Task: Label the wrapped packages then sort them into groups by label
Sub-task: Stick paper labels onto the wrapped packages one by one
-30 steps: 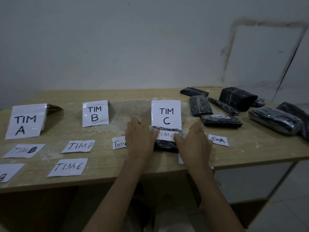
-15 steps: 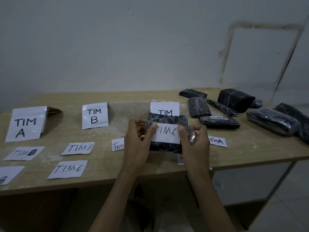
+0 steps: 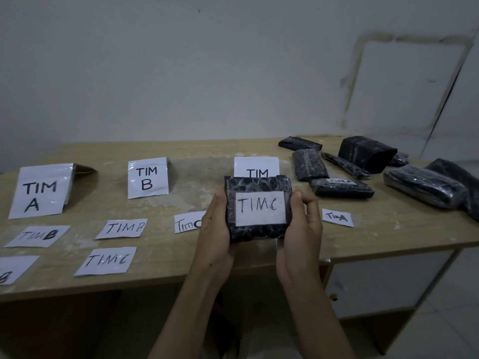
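1. Far left I see the TIM A sign [image 3: 39,190] and the TIM B sign [image 3: 147,178] standing on the table [image 3: 388,237].
2. The left hand [image 3: 215,229] grips the black package [image 3: 259,185] by its left edge.
3. The package is held upright above the table's near edge, its TIM C label [image 3: 260,208] facing me.
4. The right hand [image 3: 302,229] grips its right edge.
5. The other wrapped packages [image 3: 422,187] lie far right.

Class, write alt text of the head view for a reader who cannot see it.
A left hand and a right hand hold a black plastic-wrapped package with a white paper label reading TIMC over a wooden table. Behind stand white cards TIM A and TIM B; black wrapped packages lie at right.
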